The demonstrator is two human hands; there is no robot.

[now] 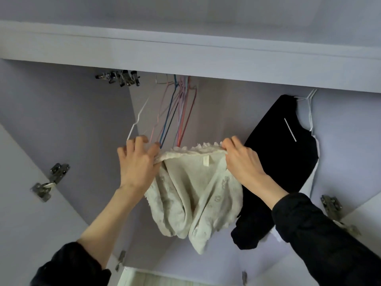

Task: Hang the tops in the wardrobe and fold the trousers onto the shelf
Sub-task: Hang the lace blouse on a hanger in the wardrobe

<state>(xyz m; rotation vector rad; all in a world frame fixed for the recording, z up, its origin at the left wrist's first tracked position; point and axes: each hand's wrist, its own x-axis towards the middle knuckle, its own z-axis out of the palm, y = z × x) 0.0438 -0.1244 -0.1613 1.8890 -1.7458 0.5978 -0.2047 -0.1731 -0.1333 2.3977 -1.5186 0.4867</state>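
Note:
A cream lace-trimmed top [193, 188] hangs inside the open wardrobe, held up by its collar between both hands. My left hand [137, 162] grips the collar's left end, and a white wire hanger [137, 118] rises from behind its fingers toward the rail. My right hand [241, 162] pinches the collar's right end. The top's body and sleeves droop loosely below. A black top [274, 162] hangs on a white hanger [307, 100] to the right, partly behind my right arm.
Several empty coloured wire hangers [177, 112] hang in a bunch from the rail above the cream top. Clip hangers [121, 78] sit at the upper left. Both wardrobe doors stand open, with metal hinges [50, 182] on the left and a hinge [332, 207] on the right.

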